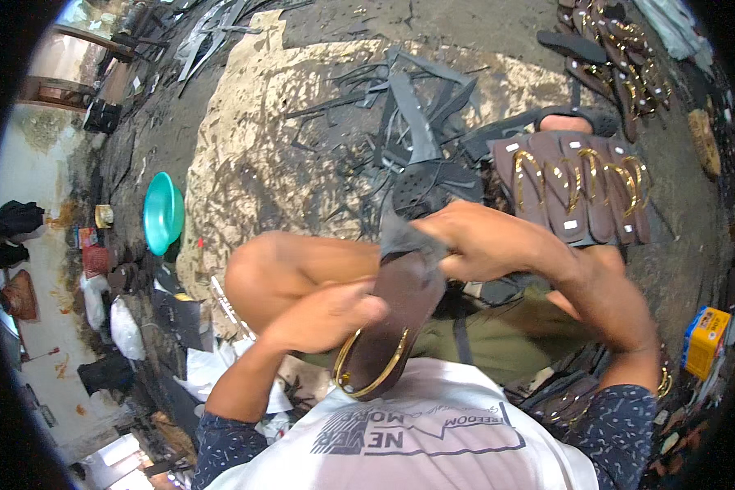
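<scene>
A dark brown thong sandal [408,298] with gold straps lies tilted over my lap, its strap end towards my chest. My left hand [331,314] is closed on its left edge, the thumb over the upper side. At the far end of the sandal, a dark grey strip of sole rubber [404,235] sticks out past the brown insole. My right hand [465,237] is closed on that strip, somewhat blurred; whether it also holds a tool cannot be made out. My bare knee [257,265] is beneath and left of the sandal.
Grey rubber offcuts [412,118] litter a stained tan sheet [253,114] ahead. Several brown sandals with gold straps [559,196] lie in a row on the right, more in a pile [621,57] far right. A teal basin [164,212] stands left, a yellow-blue box [705,343] right.
</scene>
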Available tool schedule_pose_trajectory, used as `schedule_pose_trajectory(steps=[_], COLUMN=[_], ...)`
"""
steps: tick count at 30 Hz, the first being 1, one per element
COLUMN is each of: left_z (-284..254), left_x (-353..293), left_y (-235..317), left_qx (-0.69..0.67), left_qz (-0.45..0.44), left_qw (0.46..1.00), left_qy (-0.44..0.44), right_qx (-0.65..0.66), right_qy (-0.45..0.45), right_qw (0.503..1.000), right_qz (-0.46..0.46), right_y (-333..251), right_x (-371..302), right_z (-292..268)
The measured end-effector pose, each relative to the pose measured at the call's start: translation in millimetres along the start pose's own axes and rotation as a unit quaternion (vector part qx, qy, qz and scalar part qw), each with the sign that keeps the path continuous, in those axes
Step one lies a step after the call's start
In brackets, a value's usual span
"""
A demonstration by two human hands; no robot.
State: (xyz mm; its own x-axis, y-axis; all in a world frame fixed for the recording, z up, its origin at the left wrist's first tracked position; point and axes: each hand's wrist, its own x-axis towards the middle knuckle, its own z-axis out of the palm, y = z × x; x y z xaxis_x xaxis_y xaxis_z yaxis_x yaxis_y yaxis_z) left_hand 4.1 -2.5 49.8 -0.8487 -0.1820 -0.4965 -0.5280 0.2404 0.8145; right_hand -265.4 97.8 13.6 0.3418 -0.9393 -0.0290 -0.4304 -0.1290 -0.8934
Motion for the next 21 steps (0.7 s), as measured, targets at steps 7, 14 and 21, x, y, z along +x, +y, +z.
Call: schedule_pose_trajectory(steps=[7, 14, 21], left_z=[17, 56, 79], left_x=[29, 77, 46], left_y=[-62, -21, -44], left_qx=[-0.547, -0.538, -0.457], left_qz=[0.229, 0.057, -0.02], left_qw=[0.77, 0.709, 0.767], left_qy=[0.234, 0.452, 0.449], right_qx=[-0.001, -0.017, -0.039], right_qy=[0.418, 0.395, 0.2], right_qw=[0.903, 0.908, 0.966], right_qz=[0.102, 0.139, 0.157], right_y=[17, 30, 16], right_x=[-27, -16, -26], right_z=[83, 152, 120])
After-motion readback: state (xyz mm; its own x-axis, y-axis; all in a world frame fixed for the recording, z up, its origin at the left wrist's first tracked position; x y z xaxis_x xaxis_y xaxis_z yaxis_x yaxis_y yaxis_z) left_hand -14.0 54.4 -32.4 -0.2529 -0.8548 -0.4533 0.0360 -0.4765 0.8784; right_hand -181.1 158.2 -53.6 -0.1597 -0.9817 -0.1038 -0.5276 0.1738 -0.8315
